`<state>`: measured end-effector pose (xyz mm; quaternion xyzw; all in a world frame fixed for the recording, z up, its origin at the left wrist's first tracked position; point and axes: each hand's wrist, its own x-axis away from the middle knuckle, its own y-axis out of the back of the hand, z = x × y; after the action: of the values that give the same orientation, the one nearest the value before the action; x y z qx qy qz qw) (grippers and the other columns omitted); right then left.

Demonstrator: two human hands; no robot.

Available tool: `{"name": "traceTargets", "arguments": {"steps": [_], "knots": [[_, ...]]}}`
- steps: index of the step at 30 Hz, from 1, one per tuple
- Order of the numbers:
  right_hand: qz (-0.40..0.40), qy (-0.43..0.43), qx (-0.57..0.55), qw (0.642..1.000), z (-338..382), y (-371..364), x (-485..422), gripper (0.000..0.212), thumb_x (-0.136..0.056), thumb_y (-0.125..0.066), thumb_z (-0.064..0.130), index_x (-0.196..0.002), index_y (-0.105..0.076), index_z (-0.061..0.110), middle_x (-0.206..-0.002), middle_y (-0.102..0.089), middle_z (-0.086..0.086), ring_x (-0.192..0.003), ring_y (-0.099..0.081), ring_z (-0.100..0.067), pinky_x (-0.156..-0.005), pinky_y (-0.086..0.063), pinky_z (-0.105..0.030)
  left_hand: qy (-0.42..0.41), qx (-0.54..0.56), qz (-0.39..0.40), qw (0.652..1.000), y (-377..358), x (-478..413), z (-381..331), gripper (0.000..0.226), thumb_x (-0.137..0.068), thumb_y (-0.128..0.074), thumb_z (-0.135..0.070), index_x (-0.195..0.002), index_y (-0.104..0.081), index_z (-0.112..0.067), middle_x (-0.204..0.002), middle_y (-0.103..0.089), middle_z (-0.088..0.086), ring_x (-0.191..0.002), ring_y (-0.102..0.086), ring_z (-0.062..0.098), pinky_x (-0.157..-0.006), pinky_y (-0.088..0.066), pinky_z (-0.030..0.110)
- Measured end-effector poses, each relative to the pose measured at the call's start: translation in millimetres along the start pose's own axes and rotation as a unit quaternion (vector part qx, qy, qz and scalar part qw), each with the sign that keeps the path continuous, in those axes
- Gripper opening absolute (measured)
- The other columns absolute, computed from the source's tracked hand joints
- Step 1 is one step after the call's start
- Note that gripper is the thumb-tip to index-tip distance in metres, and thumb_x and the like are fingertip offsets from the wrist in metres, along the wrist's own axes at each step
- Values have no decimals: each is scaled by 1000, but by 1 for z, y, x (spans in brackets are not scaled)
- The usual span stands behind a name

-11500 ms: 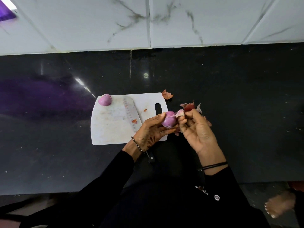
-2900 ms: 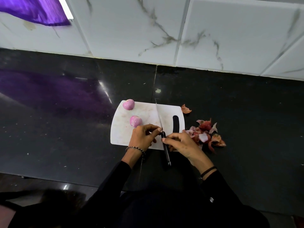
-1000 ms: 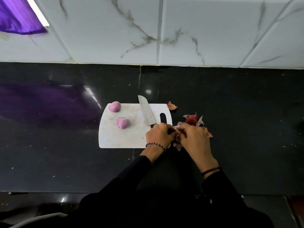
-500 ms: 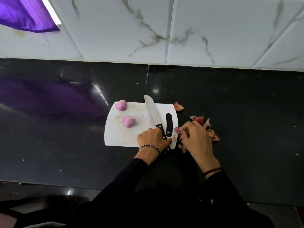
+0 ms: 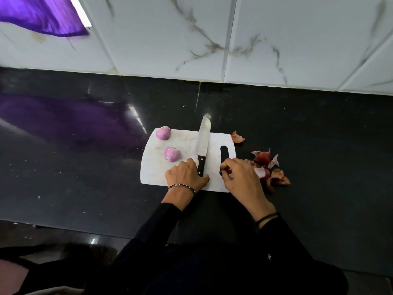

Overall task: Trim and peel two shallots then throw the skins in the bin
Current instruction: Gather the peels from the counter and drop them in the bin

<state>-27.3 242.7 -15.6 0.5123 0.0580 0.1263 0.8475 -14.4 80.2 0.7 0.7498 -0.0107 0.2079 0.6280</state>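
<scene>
Black stone worktop (image 5: 85, 171) carries a white cutting board (image 5: 152, 169). On its left half I see both peeled shallots, the far shallot (image 5: 163, 133) at the back edge and the near shallot (image 5: 172, 154) closer in. The left hand (image 5: 186, 174) holds the knife (image 5: 203, 143) by its handle, blade pointing away. The right hand (image 5: 242, 180) curls its fingers at the board's slot; I cannot tell whether it grasps anything. The skins (image 5: 271, 167) lie heaped on the worktop just right of it.

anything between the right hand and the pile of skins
Nothing visible: the skins lie on the counter right beside the right hand, just right of the cutting board.
</scene>
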Motion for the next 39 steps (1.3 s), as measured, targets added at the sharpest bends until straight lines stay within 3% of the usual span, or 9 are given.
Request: {"name": "traceTargets", "arguments": {"steps": [8, 11, 15, 20, 23, 25, 28, 31, 39], "knots": [[3, 6, -15, 1000, 2, -9, 1, 17, -95, -63, 18, -112, -68, 18, -110, -67, 3, -98, -61, -10, -81, -53, -24, 38, 72, 5, 997, 0, -7, 11, 40, -81, -61, -49, -100, -59, -14, -100, -57, 5, -90, -60, 29, -71, -40, 32], [15, 38, -23, 999, 3, -15, 3, 24, -97, -56, 16, -118, -69, 17, -117, -68, 4, -108, -60, -11, -91, -53, -28, 56, 91, 13, 994, 2, -8, 20, 40, -81, -62, -47, -102, -59, -14, -104, -59, 7, -95, -61, 32, -72, -40, 32], [65, 149, -5, 987, 11, -29, 11, 40, -97, -53, 14, -136, -61, 13, -144, -57, -1, -134, -51, -15, -111, -44, -33, 53, 99, 24, 993, 3, -10, 24, 44, -81, -62, -51, -104, -59, -14, -105, -59, 7, -96, -61, 31, -73, -39, 32], [71, 204, 57, 975, 10, -46, 16, 49, -100, -36, 31, -139, -58, 11, -151, -49, -5, -142, -44, -20, -118, -35, -39, 51, 92, 24, 994, 2, -11, 24, 48, -83, -61, -54, -106, -57, -13, -108, -60, 10, -99, -61, 32, -75, -42, 34], [44, 176, 85, 980, 0, -39, 17, 46, -103, -46, 29, -146, -50, 11, -154, -45, -5, -144, -41, -19, -119, -27, -36, 51, 83, 31, 995, 3, -11, 23, 49, -83, -63, -46, -117, -53, -13, -114, -60, 9, -102, -61, 32, -77, -43, 34], [2, 130, 97, 987, -4, -30, 16, 41, -102, -52, 27, -138, -58, 8, -146, -55, -9, -138, -49, -21, -117, -31, -36, 44, 66, 31, 996, 4, -10, 22, 49, -83, -62, -43, -121, -50, -14, -113, -59, 8, -101, -62, 32, -75, -42, 33], [-44, 52, 84, 994, -14, -18, 14, 29, -97, -59, 21, -121, -70, 11, -125, -68, -5, -123, -59, -19, -112, -38, -34, 24, 55, 22, 998, 4, -9, 19, 30, -84, -59, -40, -106, -58, -19, -106, -60, 3, -93, -62, 28, -72, -40, 32], [-23, 36, 34, 998, -18, -16, 15, 24, -95, -56, 17, -115, -70, 20, -115, -65, 5, -118, -52, -10, -113, -28, -27, 2, 58, 13, 998, 5, -7, 11, 22, -84, -59, -38, -98, -63, -21, -100, -61, 1, -90, -62, 25, -70, -39, 31], [-10, -55, -45, 997, -8, -9, 18, 33, -98, -52, 11, -130, -55, 20, -135, -48, -4, -141, -35, -23, -112, -41, -40, -58, 70, 6, 996, -2, -2, -3, 17, -87, -60, -39, -94, -63, -24, -98, -64, 1, -89, -62, 24, -68, -41, 29]]}}
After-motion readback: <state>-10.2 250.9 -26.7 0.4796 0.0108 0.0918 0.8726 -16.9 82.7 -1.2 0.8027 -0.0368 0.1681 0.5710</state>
